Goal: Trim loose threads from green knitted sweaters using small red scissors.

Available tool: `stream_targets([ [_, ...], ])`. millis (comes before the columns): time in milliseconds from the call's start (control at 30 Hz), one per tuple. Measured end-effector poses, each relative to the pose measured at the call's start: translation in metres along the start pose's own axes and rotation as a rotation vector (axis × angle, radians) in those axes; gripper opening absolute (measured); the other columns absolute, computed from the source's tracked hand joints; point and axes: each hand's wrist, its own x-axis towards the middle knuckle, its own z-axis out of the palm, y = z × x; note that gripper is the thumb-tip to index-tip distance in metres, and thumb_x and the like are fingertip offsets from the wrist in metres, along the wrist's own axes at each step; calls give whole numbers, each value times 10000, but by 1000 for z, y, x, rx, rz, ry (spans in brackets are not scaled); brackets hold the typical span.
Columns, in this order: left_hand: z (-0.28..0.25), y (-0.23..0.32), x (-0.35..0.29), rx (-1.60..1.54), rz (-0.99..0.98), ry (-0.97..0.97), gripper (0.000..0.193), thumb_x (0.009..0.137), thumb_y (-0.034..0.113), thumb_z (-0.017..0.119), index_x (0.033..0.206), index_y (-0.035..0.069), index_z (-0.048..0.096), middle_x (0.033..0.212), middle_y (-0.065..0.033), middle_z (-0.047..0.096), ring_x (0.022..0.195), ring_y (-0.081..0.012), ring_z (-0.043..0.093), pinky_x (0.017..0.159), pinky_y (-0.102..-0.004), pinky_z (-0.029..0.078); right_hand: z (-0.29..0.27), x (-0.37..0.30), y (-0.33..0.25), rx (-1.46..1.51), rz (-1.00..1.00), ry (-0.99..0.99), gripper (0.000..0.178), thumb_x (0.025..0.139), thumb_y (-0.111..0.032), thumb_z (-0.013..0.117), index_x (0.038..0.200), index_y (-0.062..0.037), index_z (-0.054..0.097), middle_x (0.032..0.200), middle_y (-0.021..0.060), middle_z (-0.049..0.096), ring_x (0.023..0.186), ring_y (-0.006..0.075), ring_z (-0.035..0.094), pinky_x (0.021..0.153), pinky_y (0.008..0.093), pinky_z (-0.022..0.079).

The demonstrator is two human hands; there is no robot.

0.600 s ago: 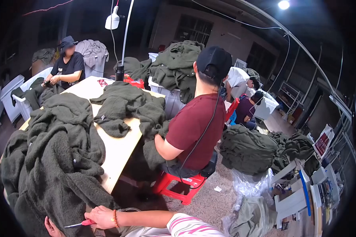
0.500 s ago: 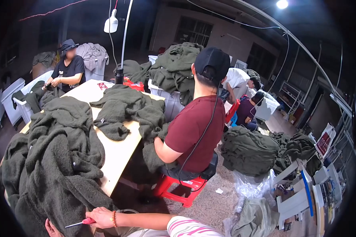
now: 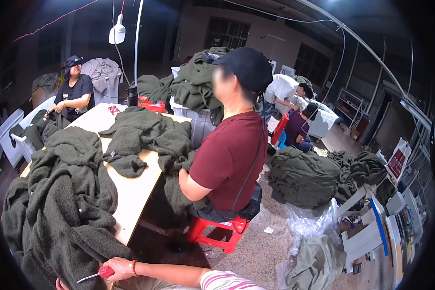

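Pale strip of the table (image 3: 139, 193) showing btwn the big dark-green garment (image 3: 65, 208) on the L and a 2nd green garment (image 3: 142, 128) farther up; table's R edge runs down twd the person's R hand (image 3: 118, 268). Big garment drapes over the near end. Speckled floor (image 3: 263, 212) shows R of the red stool (image 3: 222, 234).

R fingers clamped round the handle of the red-handled tool (image 3: 106, 272), metal shaft pointing L across the fleece. L hand (image 3: 61, 285) just peeks in at the bottom, by the cloth; can't tell if its fingers are apart or together.

Vs. a half-sec ago: co-worker in maroon (image 3: 234, 154) has swung head L, cap now side-on; R hand's still on the tool.

Co-worker on the stool blocks the table's R side, green cloth in their lap. Behind: heaped white bin (image 3: 195, 116). R: green pile (image 3: 302, 176), clear plastic (image 3: 314, 220).
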Motion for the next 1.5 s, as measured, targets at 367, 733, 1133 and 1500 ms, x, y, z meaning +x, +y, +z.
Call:
stream_targets([
  [367,4,15,-3,9,-19,-10,282,936,226,596,1090,-1,665,1061,-171,678,991,-281,627,899,-344,471,-1,0,7,52,26,10,322,640,-292,711,823,-45,615,638,94,657,683,273,663,691,389,517],
  [733,-15,4,-6,11,-21,37,231,949,131,551,1113,1,649,1069,-112,674,969,-185,620,897,-307,472,-8,-3,-23,-17,-52,-59,413,762,-307,703,1112,-90,664,956,112,699,810,246,685,733,359,550],
  [1133,-28,63,-20,-669,-429,-269,422,805,142,777,1158,-20,613,1048,-52,658,894,-96,604,832,-234,481,-8,-2,1,149,91,-225,285,848,-187,707,1049,-2,627,761,20,672,674,68,631,558,211,492],
  [1500,-219,99,27,-518,-173,243,373,872,61,679,1216,3,549,930,-40,665,803,-77,613,750,-213,499,-23,7,-34,219,262,-236,239,910,-154,622,1058,32,611,778,37,676,672,84,638,518,208,512],
])
